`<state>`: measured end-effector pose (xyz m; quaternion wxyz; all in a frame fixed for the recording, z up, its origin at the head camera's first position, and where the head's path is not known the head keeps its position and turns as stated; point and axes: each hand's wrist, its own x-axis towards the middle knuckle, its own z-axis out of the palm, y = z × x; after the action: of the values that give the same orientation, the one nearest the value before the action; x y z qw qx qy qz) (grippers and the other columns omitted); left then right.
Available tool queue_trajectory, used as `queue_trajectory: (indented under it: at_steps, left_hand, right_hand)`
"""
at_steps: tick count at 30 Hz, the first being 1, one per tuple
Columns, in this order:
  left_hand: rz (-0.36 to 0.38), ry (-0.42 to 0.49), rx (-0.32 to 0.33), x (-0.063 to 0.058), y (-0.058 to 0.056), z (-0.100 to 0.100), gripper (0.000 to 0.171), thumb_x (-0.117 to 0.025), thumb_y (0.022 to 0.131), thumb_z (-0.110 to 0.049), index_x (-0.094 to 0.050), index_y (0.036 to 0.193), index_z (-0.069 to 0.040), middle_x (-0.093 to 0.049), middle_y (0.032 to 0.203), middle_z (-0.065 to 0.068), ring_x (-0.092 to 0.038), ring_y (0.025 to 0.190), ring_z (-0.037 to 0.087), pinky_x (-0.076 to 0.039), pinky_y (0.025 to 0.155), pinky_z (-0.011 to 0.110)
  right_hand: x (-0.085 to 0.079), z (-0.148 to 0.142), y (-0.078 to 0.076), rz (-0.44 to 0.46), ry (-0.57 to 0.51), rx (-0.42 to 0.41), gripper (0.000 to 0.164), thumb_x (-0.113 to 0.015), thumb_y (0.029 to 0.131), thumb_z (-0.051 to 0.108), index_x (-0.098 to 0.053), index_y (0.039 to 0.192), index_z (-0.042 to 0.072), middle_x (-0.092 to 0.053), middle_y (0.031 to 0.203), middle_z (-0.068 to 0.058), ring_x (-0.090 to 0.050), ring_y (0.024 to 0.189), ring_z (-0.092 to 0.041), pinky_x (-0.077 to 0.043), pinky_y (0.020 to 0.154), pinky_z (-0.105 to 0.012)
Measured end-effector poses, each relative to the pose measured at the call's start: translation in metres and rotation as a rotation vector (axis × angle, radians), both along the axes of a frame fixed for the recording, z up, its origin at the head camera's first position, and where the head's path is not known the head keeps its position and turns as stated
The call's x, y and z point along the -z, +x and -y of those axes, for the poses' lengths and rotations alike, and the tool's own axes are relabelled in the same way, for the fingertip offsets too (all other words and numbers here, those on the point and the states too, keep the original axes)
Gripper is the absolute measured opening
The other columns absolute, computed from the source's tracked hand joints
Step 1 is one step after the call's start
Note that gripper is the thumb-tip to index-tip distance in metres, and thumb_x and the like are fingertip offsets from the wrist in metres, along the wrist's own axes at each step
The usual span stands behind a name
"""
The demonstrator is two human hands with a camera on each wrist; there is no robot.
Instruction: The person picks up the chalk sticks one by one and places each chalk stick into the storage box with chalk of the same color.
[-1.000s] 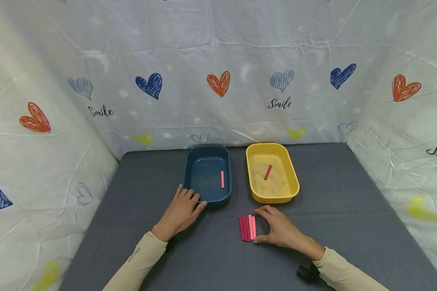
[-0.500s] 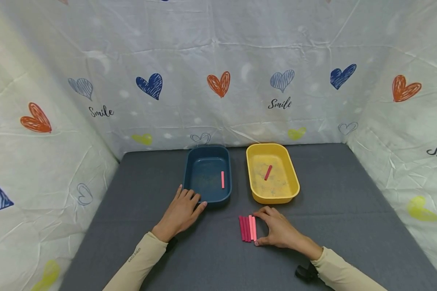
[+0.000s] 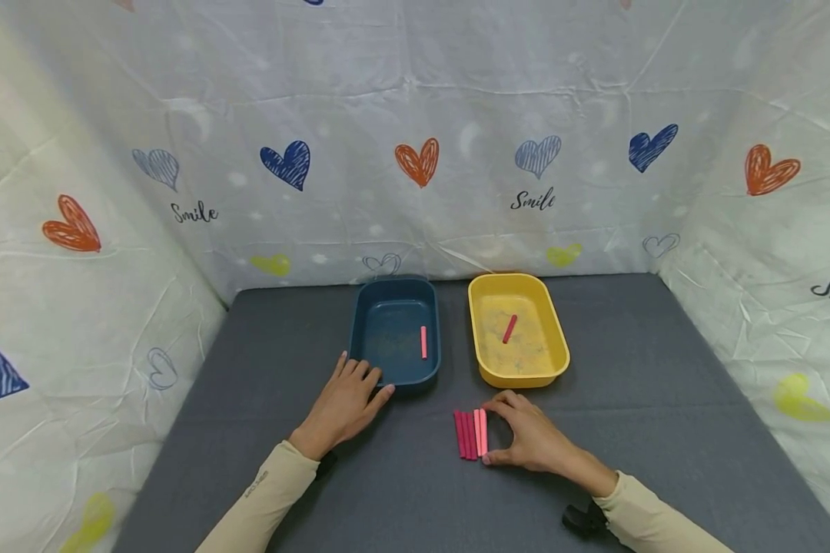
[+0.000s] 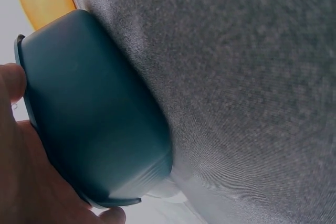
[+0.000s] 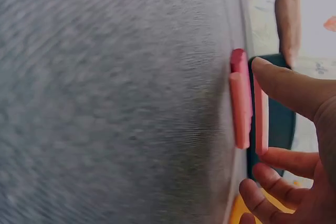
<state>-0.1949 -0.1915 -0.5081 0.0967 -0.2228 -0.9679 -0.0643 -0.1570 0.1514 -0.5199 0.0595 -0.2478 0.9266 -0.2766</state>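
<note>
My right hand (image 3: 529,434) pinches a light pink chalk stick (image 5: 261,121) end to end, thumb at one end and a fingertip at the other. In the right wrist view it stands a little off the row. Beside it on the cloth lie another light pink chalk stick (image 5: 240,111) and dark pink chalk sticks (image 3: 466,435), side by side. My left hand (image 3: 340,403) grips the near left corner of a dark blue tub (image 3: 394,380), its fingers bent over the rim and partly hidden behind it in the left wrist view.
Inside the blue tub lies one light pink chalk stick (image 3: 423,342). A yellow tub (image 3: 519,380) to its right holds one dark pink chalk stick (image 3: 509,329). Both stand near the back edge of the grey-covered table (image 3: 629,369), before a white curtain (image 3: 360,207) printed with hearts.
My right thumb and fingertip have drawn in slightly on the ends of the rightmost light pink chalk stick, which has shifted very little. The left hand stays at the blue tub.
</note>
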Motion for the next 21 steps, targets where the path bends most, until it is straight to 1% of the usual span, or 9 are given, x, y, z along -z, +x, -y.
queue_trajectory:
  at_steps: [5,10,13,16,21]
  left_hand:
    - [-0.008,-0.004,0.005,0.001,-0.001,0.001,0.041,-0.049,0.101,-0.048,-0.064,0.107,-0.01,-0.062,0.114,0.011,-0.054,0.114,0.031,-0.024,0.117,0.061]
    - [-0.006,-0.002,0.003,0.0,0.0,0.001,0.041,-0.048,0.101,-0.048,-0.063,0.104,-0.01,-0.062,0.112,0.011,-0.054,0.113,0.031,-0.025,0.117,0.061]
    - [-0.003,-0.001,0.002,-0.002,0.0,0.001,0.039,-0.048,0.101,-0.048,-0.062,0.102,-0.011,-0.062,0.11,0.011,-0.055,0.111,0.03,-0.025,0.117,0.061]
    - [-0.008,-0.007,0.003,-0.002,0.0,0.0,0.038,-0.048,0.101,-0.047,-0.062,0.102,-0.012,-0.062,0.108,0.01,-0.055,0.109,0.029,-0.025,0.118,0.06]
    - [-0.015,-0.01,-0.001,0.0,-0.001,0.0,0.038,-0.049,0.101,-0.048,-0.062,0.1,-0.012,-0.062,0.107,0.009,-0.056,0.108,0.028,-0.025,0.117,0.061]
  right_hand:
    - [-0.012,0.0,0.002,-0.024,-0.019,0.007,0.076,-0.089,0.066,0.045,-0.06,0.131,0.016,-0.055,0.122,0.001,-0.053,0.114,-0.018,-0.048,0.099,-0.047]
    - [-0.023,0.002,0.004,-0.004,-0.037,0.011,0.077,-0.086,0.069,0.048,-0.058,0.134,0.018,-0.053,0.127,0.001,-0.052,0.115,-0.017,-0.049,0.098,-0.046]
    - [-0.03,0.003,0.004,-0.005,-0.056,0.007,0.078,-0.086,0.07,0.047,-0.057,0.136,0.018,-0.053,0.128,0.001,-0.052,0.116,-0.017,-0.049,0.098,-0.047]
    - [-0.036,0.003,0.003,-0.031,-0.072,-0.002,0.078,-0.087,0.07,0.046,-0.056,0.136,0.018,-0.053,0.128,0.002,-0.052,0.115,-0.016,-0.05,0.098,-0.046]
    - [-0.049,0.003,-0.001,-0.108,-0.073,-0.023,0.08,-0.087,0.069,0.048,-0.056,0.136,0.018,-0.052,0.127,0.004,-0.051,0.116,-0.015,-0.051,0.099,-0.044]
